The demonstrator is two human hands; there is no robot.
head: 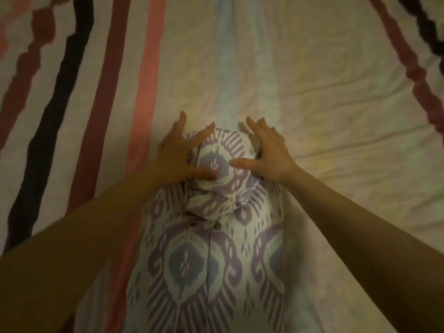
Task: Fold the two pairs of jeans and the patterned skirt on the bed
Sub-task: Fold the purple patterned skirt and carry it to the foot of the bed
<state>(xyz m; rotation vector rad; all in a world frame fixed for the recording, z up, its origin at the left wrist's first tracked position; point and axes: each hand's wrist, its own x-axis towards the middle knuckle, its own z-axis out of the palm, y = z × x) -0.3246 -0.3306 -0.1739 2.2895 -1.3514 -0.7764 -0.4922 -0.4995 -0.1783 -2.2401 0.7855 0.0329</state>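
One skirt (211, 236) | left hand (179, 156), right hand (266, 152): fingers spread, pressing fold | bed (336, 92), seemingly dim

patterned skirt (211, 255): thin woven cloth, matt, printed ikat-style motifs in purple and blue on off-white; smooth where flat, ridged at folded far end, stitched seam down middle.
bed sheet (324, 97): soft cloth, matt, finely creased and wrinkled; pale cream ground, faint pastel bands, printed stripes in pink, maroon, near-black at left and right.
left hand (179, 155): bare skin, matt, pressed flat on cloth.
right hand (266, 152): bare skin, matt, pressed flat on cloth.
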